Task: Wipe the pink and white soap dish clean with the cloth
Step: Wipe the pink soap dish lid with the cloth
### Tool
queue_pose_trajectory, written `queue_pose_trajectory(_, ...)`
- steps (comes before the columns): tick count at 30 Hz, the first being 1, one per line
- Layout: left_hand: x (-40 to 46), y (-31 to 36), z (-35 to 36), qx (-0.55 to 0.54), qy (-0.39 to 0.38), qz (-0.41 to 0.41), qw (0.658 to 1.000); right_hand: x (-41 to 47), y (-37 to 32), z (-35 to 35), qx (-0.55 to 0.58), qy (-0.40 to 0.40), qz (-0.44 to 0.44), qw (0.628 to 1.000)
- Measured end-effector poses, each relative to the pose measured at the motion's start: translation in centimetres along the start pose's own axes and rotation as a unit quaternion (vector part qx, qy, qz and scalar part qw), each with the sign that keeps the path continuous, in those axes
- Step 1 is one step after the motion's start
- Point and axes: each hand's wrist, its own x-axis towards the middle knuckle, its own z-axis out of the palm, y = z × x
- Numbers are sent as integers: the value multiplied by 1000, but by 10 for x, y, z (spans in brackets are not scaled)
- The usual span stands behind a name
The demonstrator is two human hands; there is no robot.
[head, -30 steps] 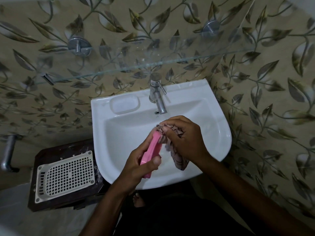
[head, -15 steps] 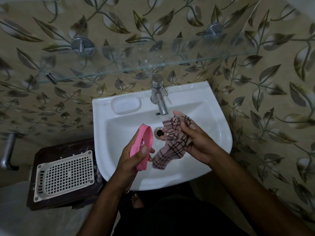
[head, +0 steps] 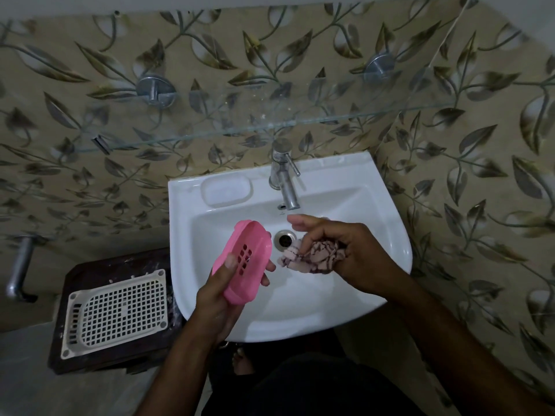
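Hands (head: 223, 291) (head: 345, 250) hold soap dish (head: 244, 261) and cloth (head: 312, 255) apart over sink (head: 375, 223).

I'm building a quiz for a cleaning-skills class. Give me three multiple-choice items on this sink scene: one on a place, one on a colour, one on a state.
1. Where does the white grid tray lie?
A. in the basin
B. on the dark stand left of the sink
C. on the glass shelf

2. What colour is the soap dish part in the left hand?
A. pink
B. blue
C. green

3. How is the cloth held?
A. spread flat
B. draped over the tap
C. bunched in the right hand

Key: 1 B, it rests on the stand beside the sink. 2 A, plainly pink. 3 C, the fingers close round it.
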Motion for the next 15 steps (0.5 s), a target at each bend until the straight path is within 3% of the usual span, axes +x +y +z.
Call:
queue_pose_trajectory(6,-7,9,19,-43,13,3,999,2,8,-5,-20,20,-71,997)
queue_pose_trajectory(10,-15,14,32,-22,-4,-9,1000,-1,12,7,33,51,-58,996)
queue_pose_trajectory(15,-21,12,49,68,-59,4,996,-1,11,29,154,167,23,974)
